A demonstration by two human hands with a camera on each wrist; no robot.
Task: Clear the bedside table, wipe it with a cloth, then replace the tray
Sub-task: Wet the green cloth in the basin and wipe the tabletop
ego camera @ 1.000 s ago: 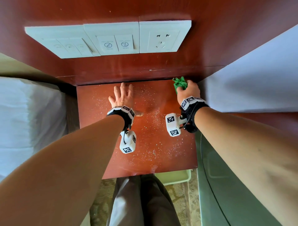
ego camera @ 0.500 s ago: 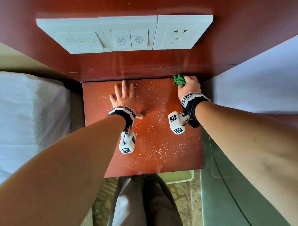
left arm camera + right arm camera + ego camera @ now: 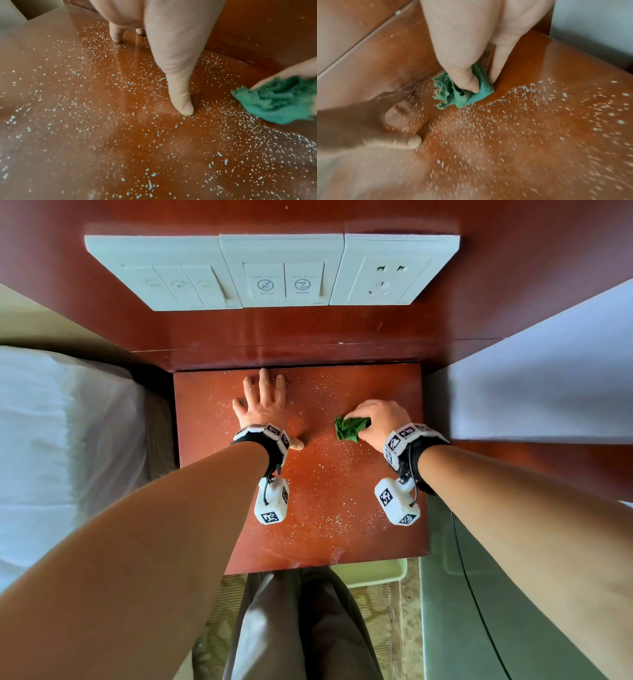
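Observation:
The reddish wooden bedside table is sprinkled with white crumbs. My left hand lies flat on its back left part, fingers spread and thumb pressed down. My right hand grips a bunched green cloth and presses it on the table's right half. The cloth is pinched between thumb and fingers in the right wrist view, and shows as a green cloth at the right edge of the left wrist view. No tray is on the table.
A wooden wall panel with white switches and a socket rises behind the table. White bedding lies at the left, and more bedding at the right. A pale green bin stands under the front edge, by my legs.
My right hand has dragged the green cloth from the back right corner toward the middle of the table. The left hand stays flat in place.

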